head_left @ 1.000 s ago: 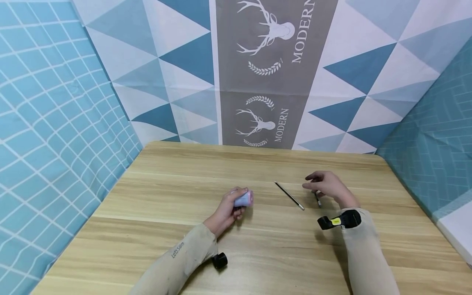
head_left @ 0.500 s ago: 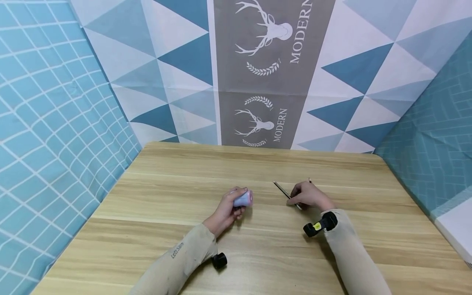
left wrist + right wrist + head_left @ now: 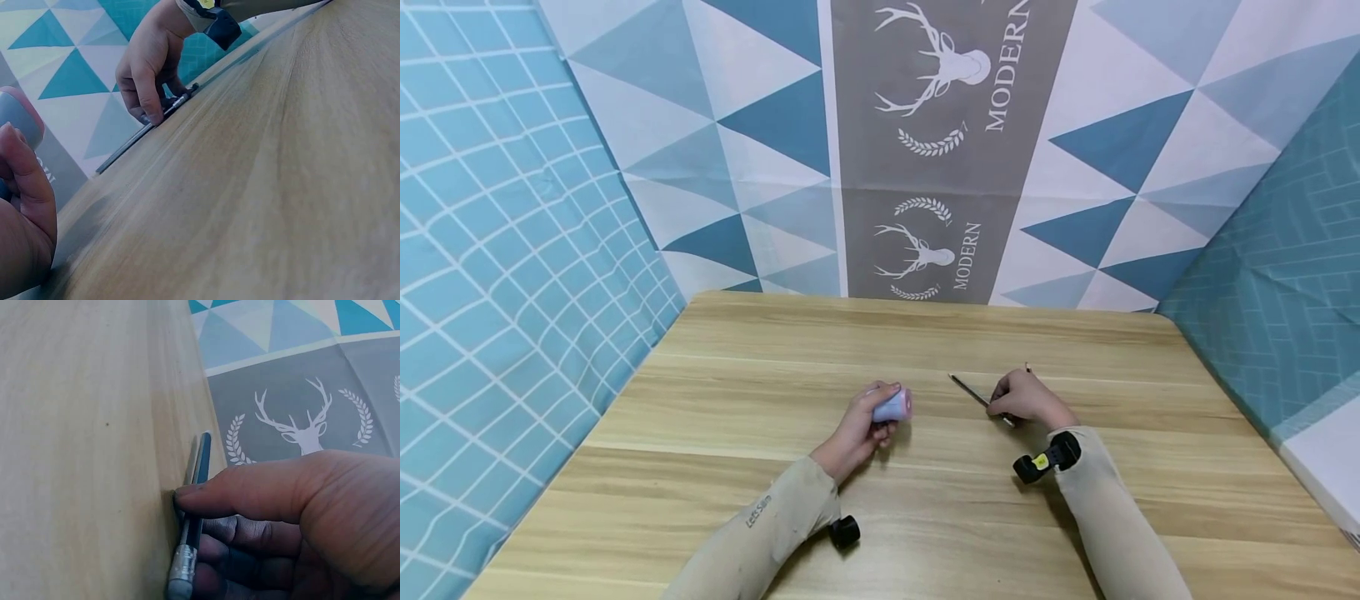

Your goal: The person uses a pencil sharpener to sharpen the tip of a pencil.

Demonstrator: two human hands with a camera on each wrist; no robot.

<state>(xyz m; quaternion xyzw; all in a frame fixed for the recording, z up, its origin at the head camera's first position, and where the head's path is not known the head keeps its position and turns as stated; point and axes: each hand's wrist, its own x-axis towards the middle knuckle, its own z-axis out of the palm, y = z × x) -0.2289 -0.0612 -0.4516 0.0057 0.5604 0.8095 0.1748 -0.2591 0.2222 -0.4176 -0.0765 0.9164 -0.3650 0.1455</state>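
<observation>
My left hand [image 3: 856, 432] grips a small lavender cylinder [image 3: 891, 407] with a pink end, held tilted near the middle of the table. A dark spot shows in that end; the rest of it is partly behind the fingers. To the right, my right hand [image 3: 1027, 398] pinches a dark pencil [image 3: 195, 528] between thumb and fingers, close to its silver ferrule and eraser [image 3: 181, 587]. The pencil lies low along the tabletop, its far end pointing to the back left. Just beyond the right hand, the tip of another thin dark stick [image 3: 1028, 367] peeks out, mostly hidden.
The wood-grain table [image 3: 760, 367] meets a patterned backdrop [image 3: 925, 167] behind it. A blue grid cloth [image 3: 512, 250] hangs along the left side. A white block-like surface [image 3: 1330, 467] stands at the right edge.
My right hand has moved left from beside the other stick to the pencil and pinched it. The pencil has shifted slightly left. My left hand keeps its hold on the cylinder.
</observation>
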